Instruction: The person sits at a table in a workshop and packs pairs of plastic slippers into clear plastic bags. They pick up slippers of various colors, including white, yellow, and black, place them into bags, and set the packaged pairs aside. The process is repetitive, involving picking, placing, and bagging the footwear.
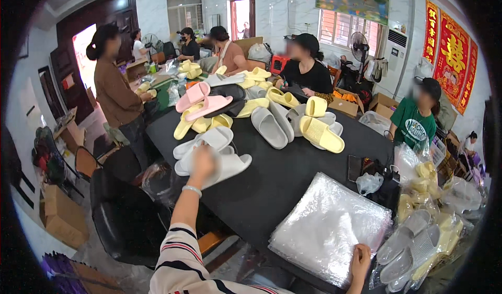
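Observation:
My left hand (205, 164), smeared in the picture, reaches onto the light grey slippers (231, 168) at the table's left side; its fingers cannot be made out. A stack of clear plastic bags (327, 218) lies flat at the near right of the black table (261, 187). Along the stack's right edge, my right hand (361, 262) has its fingers curled on the plastic. Beyond my left hand is a pile with pink slippers (210, 105), yellow slippers (321, 134) and darker grey slippers (269, 127).
Bagged slippers (410, 247) are heaped at the right. A crumpled bag (369, 183) and dark items lie beyond the stack. A black chair (123, 215) stands at the left. Several people are around the tables, one in a green shirt (413, 124) at the right.

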